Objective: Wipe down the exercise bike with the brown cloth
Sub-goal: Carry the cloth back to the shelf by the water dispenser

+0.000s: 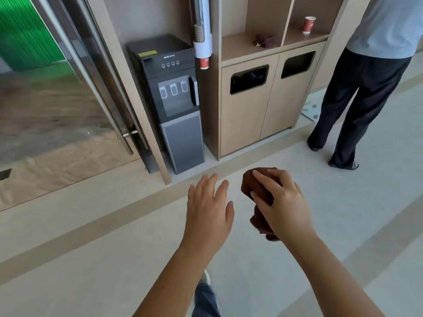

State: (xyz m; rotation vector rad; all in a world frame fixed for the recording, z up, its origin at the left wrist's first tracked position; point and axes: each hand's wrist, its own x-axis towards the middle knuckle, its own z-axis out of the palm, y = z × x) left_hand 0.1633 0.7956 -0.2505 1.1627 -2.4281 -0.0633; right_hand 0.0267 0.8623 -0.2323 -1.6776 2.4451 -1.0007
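My right hand (280, 202) is closed around a bunched brown cloth (253, 186), held in the air above the pale floor at the centre of the view. My left hand (209, 207) hovers just to the left of it, fingers spread and holding nothing, a short gap away from the cloth. No exercise bike appears in the view.
A dark water dispenser (174, 99) stands against the wall ahead, beside a wooden cabinet (247, 124) with two bin openings and shelves holding another dark cloth (265, 41) and a red paper cup (309, 25). A person (366, 76) stands at the right. A glass door (68, 88) is at the left.
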